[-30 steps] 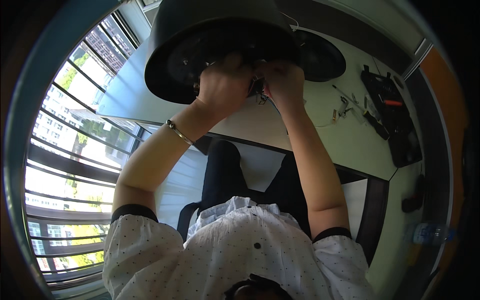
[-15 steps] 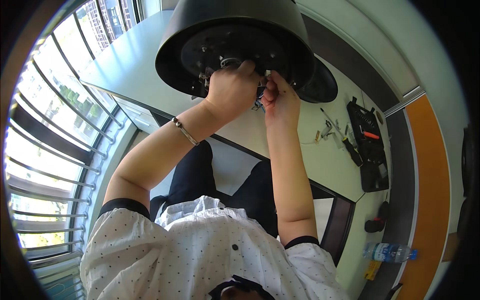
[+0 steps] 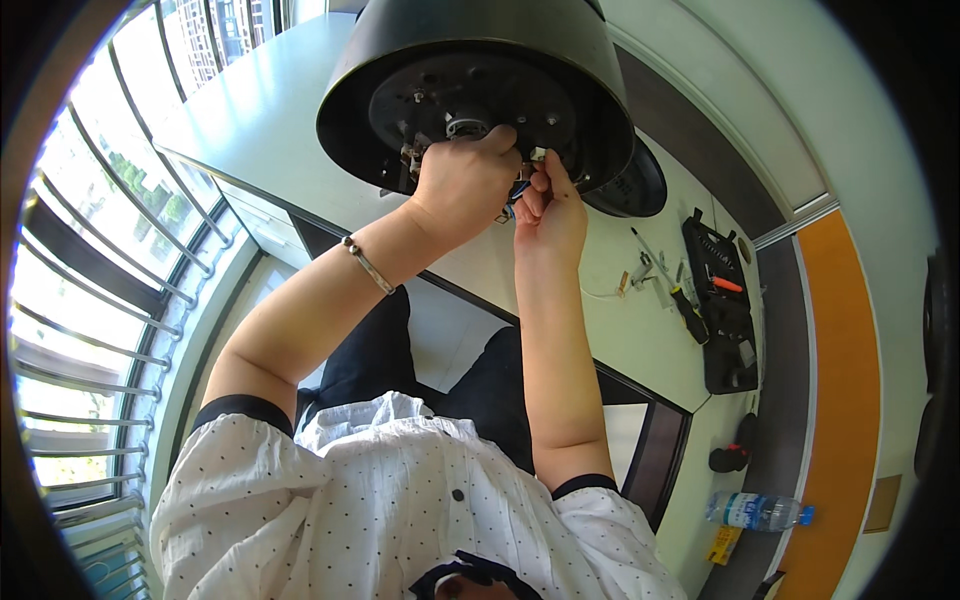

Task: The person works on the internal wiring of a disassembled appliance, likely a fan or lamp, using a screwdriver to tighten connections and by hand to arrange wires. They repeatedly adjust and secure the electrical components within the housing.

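Note:
A black, rounded appliance housing (image 3: 470, 50) lies tipped with its open underside toward me, showing a dark round plate with screws and a ring-shaped part (image 3: 466, 127) in the middle. My left hand (image 3: 462, 180) is closed, knuckles up, inside the lower rim; its fingertips and whatever they grip are hidden. Close beside it, my right hand (image 3: 552, 200) has its fingers curled in a pinch at a small white connector (image 3: 539, 154). Thin blue wires (image 3: 517, 190) hang between the two hands.
A black lid-like part (image 3: 640, 180) lies right of the housing. On the pale tabletop are a screwdriver (image 3: 688, 312), small loose parts (image 3: 640, 270) and an open black tool case (image 3: 722, 345). Farther right lie a water bottle (image 3: 755, 510) and a yellow box (image 3: 722, 545). A barred window stands left.
The view has shifted slightly, so the table items sit a little farther left. My right hand has moved slightly closer to my left, and the white connector shows more plainly.

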Action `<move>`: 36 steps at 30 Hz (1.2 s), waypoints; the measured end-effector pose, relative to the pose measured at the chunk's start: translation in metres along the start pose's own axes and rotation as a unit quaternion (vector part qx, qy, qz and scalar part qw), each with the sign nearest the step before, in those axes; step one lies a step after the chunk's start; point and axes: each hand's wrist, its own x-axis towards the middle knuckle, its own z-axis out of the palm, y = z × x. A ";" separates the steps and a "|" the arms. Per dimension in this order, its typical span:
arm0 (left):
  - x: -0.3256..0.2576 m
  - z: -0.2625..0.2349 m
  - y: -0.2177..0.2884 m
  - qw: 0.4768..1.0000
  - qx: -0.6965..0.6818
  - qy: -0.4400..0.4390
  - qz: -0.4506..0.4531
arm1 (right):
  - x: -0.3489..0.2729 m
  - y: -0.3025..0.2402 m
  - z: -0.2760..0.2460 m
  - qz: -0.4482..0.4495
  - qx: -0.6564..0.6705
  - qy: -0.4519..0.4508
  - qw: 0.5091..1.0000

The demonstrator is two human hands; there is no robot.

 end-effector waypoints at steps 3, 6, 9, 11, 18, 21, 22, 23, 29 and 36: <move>0.000 0.002 0.000 1.000 0.014 -0.010 -0.009 | -0.003 -0.003 0.003 0.006 -0.010 0.016 1.000; 0.004 0.001 0.004 0.999 0.022 -0.029 -0.030 | -0.005 -0.007 0.004 0.019 -0.014 0.036 0.999; 0.008 -0.002 0.007 0.997 0.027 -0.046 -0.057 | -0.003 -0.006 0.004 0.038 0.004 0.045 0.998; 0.009 -0.003 0.007 0.996 0.027 -0.057 -0.062 | -0.006 -0.006 0.005 0.037 0.001 0.052 0.998; 0.008 -0.005 0.005 0.998 0.008 -0.050 -0.046 | -0.008 -0.009 0.013 0.048 0.021 0.069 0.996; 0.006 -0.002 0.006 0.999 0.004 -0.025 -0.048 | -0.009 -0.009 0.011 0.047 0.016 0.064 0.997; 0.007 -0.003 0.007 0.998 0.004 -0.028 -0.054 | -0.009 -0.009 0.011 0.045 0.011 0.064 0.997; 0.008 -0.003 0.008 0.998 0.004 -0.030 -0.060 | -0.010 -0.009 0.013 0.043 0.006 0.063 0.997; 0.010 0.006 0.010 0.998 0.012 -0.013 -0.067 | -0.003 -0.005 0.005 0.034 0.009 0.045 0.998; 0.011 0.011 0.004 0.998 0.029 -0.011 -0.058 | -0.008 -0.011 0.010 0.013 -0.094 0.024 0.995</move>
